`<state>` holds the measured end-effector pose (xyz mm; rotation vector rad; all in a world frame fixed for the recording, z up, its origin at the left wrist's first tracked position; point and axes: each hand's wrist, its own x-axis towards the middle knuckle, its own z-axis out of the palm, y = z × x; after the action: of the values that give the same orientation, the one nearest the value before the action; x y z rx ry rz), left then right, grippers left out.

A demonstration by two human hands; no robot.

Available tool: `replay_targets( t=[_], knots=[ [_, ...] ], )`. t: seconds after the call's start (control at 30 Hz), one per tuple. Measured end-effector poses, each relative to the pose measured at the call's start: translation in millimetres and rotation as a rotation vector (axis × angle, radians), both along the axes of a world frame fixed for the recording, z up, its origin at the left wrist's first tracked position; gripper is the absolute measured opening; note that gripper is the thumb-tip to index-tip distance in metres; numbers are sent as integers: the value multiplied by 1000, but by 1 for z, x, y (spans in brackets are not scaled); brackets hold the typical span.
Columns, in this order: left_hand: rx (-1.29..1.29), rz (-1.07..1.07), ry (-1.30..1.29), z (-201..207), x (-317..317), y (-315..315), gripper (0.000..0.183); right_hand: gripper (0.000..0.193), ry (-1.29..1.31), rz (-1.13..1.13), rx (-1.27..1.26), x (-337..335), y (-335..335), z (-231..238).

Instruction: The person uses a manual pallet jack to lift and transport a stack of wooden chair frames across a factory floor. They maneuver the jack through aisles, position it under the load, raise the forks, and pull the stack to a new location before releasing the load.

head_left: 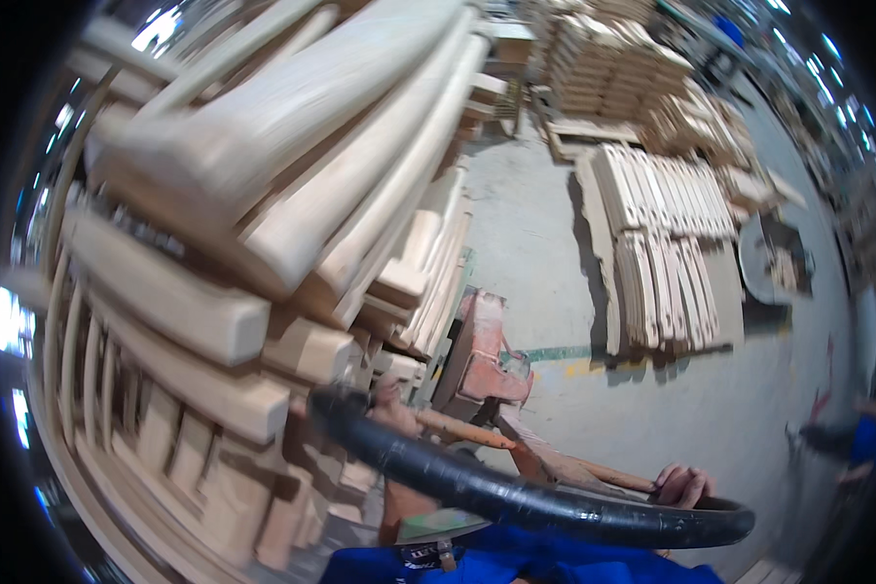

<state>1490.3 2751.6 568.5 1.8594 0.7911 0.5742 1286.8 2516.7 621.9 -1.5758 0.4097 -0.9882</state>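
Observation:
A pallet jack handle, a loop with a thick black bar (516,498) and worn orange side bars, crosses in front of my body. My left hand (392,413) is closed on the handle's left side, partly hidden behind the black bar. My right hand (686,485) wraps around the right end, where orange meets black. Beyond the handle stands the faded red pallet jack body (484,358), beside a tall stack of pale wooden parts (360,185). The jack's forks are hidden from view.
Curved wooden parts (667,243) lie in rows on a board at the right. Farther back is a loaded pallet (603,78). A round grey container (771,261) stands beyond the rows. Another person's blue clothing (871,435) shows at the right edge.

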Motion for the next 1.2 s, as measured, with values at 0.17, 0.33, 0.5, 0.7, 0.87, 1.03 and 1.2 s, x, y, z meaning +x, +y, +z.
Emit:
replay_targets(
  t=[0.17,0.33,0.5,0.7,0.87,1.03,1.2],
  knots=[
    [-57,39,-348,-19,6,-12,27,20,-114,-191,-84,11,-10,-30],
    [-107,-37,-394,-20,8,-32,28,22,-154,-295,-129,17,-25,-42],
    [-46,-218,-514,-29,25,-43,31,22,-138,-341,-135,42,-51,-50],
    [49,-309,-511,-46,59,-62,36,21,-149,-306,-122,95,-91,-53],
    [-41,-171,-509,-45,111,-103,31,21,-167,-151,-101,150,-127,-62],
    [109,-18,-457,-41,154,-128,29,22,-172,195,-80,212,-178,-78],
    [149,128,-336,-45,180,-152,31,29,-30,501,-277,263,-223,-72]
  ],
)
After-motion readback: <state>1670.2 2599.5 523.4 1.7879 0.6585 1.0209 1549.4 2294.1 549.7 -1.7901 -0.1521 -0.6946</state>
